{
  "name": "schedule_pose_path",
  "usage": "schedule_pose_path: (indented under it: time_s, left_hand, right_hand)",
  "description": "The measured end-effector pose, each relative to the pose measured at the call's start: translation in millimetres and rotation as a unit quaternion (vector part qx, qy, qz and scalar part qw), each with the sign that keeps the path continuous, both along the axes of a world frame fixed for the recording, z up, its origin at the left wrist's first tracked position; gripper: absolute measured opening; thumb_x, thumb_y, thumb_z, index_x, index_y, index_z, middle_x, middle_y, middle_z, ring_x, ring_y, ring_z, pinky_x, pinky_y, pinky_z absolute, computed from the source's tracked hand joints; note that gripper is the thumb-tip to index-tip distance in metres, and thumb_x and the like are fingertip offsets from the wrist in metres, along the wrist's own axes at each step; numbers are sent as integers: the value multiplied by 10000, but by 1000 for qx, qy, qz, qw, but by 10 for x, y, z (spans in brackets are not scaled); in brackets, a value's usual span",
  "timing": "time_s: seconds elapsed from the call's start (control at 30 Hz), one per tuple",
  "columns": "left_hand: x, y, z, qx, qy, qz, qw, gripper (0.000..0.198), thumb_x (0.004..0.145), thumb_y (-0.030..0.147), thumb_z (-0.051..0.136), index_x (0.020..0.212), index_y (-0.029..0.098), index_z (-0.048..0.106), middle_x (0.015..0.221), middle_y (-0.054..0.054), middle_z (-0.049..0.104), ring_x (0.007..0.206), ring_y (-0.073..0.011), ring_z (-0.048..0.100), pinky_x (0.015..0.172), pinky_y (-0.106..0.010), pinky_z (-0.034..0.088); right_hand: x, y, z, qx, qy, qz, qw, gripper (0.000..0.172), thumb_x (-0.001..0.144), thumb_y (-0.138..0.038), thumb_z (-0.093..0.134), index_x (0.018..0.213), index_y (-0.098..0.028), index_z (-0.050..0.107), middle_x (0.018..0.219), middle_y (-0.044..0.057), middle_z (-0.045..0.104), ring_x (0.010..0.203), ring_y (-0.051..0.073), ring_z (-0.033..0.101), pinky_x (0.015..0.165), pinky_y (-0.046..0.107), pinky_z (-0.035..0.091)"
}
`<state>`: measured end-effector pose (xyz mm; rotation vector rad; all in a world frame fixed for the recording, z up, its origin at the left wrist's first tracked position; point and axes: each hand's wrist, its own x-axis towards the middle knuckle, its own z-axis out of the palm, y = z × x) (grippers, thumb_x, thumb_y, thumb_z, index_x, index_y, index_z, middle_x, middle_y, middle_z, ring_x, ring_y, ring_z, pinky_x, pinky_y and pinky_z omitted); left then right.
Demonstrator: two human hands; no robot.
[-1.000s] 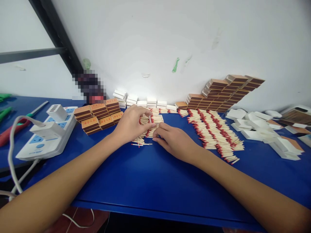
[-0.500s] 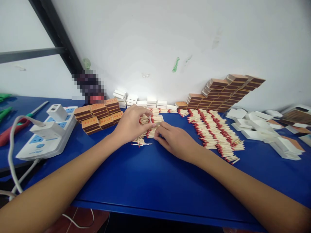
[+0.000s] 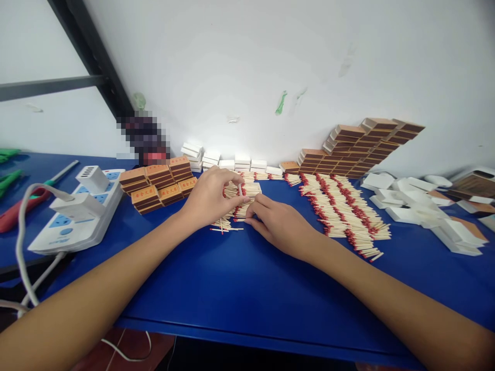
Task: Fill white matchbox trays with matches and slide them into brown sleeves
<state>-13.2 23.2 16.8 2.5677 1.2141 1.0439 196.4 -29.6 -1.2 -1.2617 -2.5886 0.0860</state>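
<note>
My left hand (image 3: 212,195) curls its thumb and fingers round the near end of a white matchbox tray (image 3: 240,189), which has red-headed matches in it. Close beside it on the right, my right hand (image 3: 279,223) has its fingers bent and pressed together at the tray's near side. Whatever lies between those fingertips is hidden. Loose matches (image 3: 225,225) spread on the blue table (image 3: 232,288) under and in front of my left hand. Behind the tray, a line of white filled-looking trays (image 3: 242,161) stands along the wall, some stacked.
Stacked matchboxes (image 3: 160,188) stand left of my hands; a taller stepped stack (image 3: 359,149) leans by the wall on the right. Rows of matches (image 3: 344,211) lie below it. Loose white trays (image 3: 417,198) pile up far right. A power strip (image 3: 77,221) with plugs sits left.
Hardly anything differs. Both hands keep their places at the tray, and the whole view has shifted very slightly.
</note>
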Motion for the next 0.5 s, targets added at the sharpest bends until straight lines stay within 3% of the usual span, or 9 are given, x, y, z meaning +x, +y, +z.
schedule_pose_path:
  time_s: [0.5]
  left_hand:
    - [-11,2,-7,0,-1,-4,1000,293,804,331,906,1031,226,754,1113,-45,808,1054,-267,713,979,-446,532]
  right_hand:
    - [16,-1,-23,11,25,26,999,109,1053,-182,540,1039,-182,649,1081,71,653,796,166,629,710,302,463]
